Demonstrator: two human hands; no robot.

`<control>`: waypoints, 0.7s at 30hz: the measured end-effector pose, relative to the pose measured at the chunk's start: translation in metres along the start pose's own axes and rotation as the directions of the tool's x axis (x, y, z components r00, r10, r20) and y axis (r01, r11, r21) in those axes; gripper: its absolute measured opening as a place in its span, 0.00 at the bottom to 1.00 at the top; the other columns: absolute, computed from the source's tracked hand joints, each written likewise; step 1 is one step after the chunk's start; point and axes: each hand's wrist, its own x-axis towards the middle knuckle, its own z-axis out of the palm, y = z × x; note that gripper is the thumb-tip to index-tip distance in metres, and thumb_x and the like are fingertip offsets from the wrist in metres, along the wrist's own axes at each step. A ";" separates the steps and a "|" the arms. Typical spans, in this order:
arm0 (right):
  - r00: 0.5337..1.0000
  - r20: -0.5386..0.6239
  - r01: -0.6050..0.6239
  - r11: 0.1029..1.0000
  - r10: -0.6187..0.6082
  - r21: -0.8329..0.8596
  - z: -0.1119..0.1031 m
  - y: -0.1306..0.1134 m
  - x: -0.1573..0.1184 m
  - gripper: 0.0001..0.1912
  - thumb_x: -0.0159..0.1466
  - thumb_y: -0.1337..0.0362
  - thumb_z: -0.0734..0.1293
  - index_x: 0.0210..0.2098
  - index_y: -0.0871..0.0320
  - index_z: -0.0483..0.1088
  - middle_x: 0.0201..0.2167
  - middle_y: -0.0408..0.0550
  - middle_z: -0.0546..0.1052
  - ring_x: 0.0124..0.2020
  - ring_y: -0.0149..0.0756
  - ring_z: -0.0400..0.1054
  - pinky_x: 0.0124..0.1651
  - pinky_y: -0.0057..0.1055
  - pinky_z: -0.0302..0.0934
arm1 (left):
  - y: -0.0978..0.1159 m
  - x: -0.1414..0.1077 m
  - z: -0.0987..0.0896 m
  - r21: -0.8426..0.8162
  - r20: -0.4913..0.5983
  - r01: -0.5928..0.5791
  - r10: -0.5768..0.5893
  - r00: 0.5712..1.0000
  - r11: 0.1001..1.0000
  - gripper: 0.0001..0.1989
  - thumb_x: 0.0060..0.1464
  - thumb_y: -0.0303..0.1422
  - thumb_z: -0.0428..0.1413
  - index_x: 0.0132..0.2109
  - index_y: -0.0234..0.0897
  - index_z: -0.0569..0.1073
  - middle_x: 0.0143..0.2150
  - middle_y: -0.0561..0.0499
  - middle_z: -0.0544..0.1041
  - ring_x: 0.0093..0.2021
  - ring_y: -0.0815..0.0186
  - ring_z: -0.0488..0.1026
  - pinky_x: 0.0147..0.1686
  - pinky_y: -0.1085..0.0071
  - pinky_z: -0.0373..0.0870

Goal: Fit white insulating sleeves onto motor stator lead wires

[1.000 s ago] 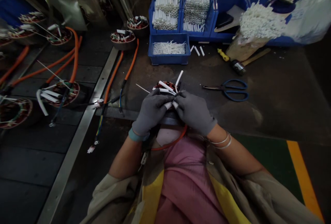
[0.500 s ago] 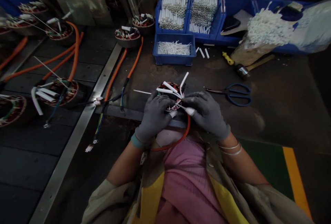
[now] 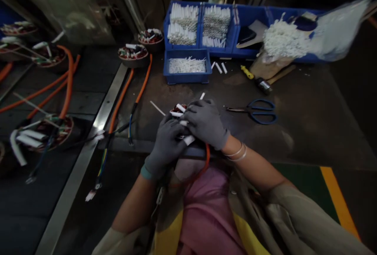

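Both my hands wear grey gloves with white tape on the thumbs. A motor stator (image 3: pixel 179 108) with red-brown windings stands at the table's front edge, mostly hidden beneath them. My left hand (image 3: pixel 168 139) is closed around its near left side. Over its top right lies my right hand (image 3: pixel 205 123), fingers bent and close together; what they pinch, if anything, is hidden. White sleeve tubes (image 3: pixel 176 114) stick out of the windings between the hands. A thin white tie (image 3: pixel 157 108) points out to the left. From the stator an orange cable (image 3: pixel 207 155) hangs toward my lap.
Blue-handled scissors (image 3: pixel 262 111) lie to the right. Behind stand a small blue tray (image 3: pixel 187 78) of thin white ties and blue bins (image 3: pixel 200 27) with white tubes. A yellow-handled tool (image 3: pixel 246 72) lies by a bag. More stators (image 3: pixel 134 56) with orange cables stand left.
My right hand has moved left and over the top of the stator, covering much of it. My left hand stays at its left side. The camera view has shifted somewhat.
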 end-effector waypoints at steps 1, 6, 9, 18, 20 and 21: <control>1.000 0.000 0.031 0.999 -0.031 0.020 -0.004 0.007 0.010 0.06 0.70 0.63 0.70 0.40 0.54 0.81 0.43 0.50 0.83 0.52 0.50 0.71 0.54 0.48 0.59 | -0.004 0.001 -0.004 -0.024 0.000 -0.016 0.016 1.000 1.000 0.12 0.62 0.40 0.60 0.32 0.41 0.74 0.34 0.52 0.81 0.39 0.61 0.78 0.64 0.50 0.67; 0.875 -0.330 -0.302 0.932 0.354 0.201 -0.033 0.100 0.042 0.06 0.71 0.63 0.69 0.44 0.56 0.79 0.46 0.50 0.81 0.49 0.42 0.73 0.56 0.39 0.66 | -0.027 0.019 -0.008 -0.235 0.004 -0.009 0.011 1.000 0.972 0.20 0.68 0.42 0.54 0.28 0.41 0.76 0.29 0.51 0.81 0.35 0.61 0.79 0.61 0.51 0.72; 0.624 -0.351 -0.682 0.706 0.698 0.191 -0.032 0.173 0.059 0.08 0.69 0.68 0.67 0.44 0.61 0.79 0.48 0.58 0.80 0.54 0.49 0.73 0.62 0.47 0.64 | -0.039 0.038 -0.001 -0.348 -0.015 0.065 -0.075 0.997 0.935 0.25 0.68 0.47 0.55 0.25 0.40 0.75 0.25 0.52 0.79 0.32 0.62 0.78 0.60 0.52 0.75; 0.567 -0.184 -0.713 0.590 0.803 0.379 -0.027 0.194 0.031 0.09 0.66 0.66 0.67 0.44 0.61 0.76 0.39 0.52 0.80 0.39 0.39 0.75 0.46 0.39 0.71 | -0.038 0.057 0.012 -0.277 -0.019 0.018 -0.024 1.000 0.961 0.24 0.66 0.44 0.55 0.23 0.40 0.72 0.22 0.57 0.74 0.25 0.69 0.70 0.68 0.50 0.69; 0.694 -0.066 -0.601 0.627 0.717 0.496 -0.047 0.172 -0.001 0.11 0.63 0.63 0.70 0.45 0.58 0.77 0.36 0.46 0.80 0.32 0.35 0.72 0.37 0.33 0.69 | -0.037 0.056 0.016 -0.233 -0.062 -0.009 -0.006 0.998 0.972 0.24 0.65 0.43 0.55 0.21 0.40 0.69 0.21 0.57 0.72 0.26 0.68 0.70 0.68 0.51 0.69; 0.777 0.027 -0.532 0.634 0.629 0.561 -0.055 0.160 -0.018 0.12 0.62 0.62 0.72 0.44 0.57 0.78 0.35 0.46 0.81 0.31 0.35 0.71 0.36 0.32 0.68 | -0.037 0.055 0.018 -0.221 -0.090 -0.010 -0.010 0.996 0.975 0.24 0.65 0.43 0.55 0.21 0.40 0.69 0.21 0.56 0.72 0.26 0.68 0.71 0.67 0.52 0.70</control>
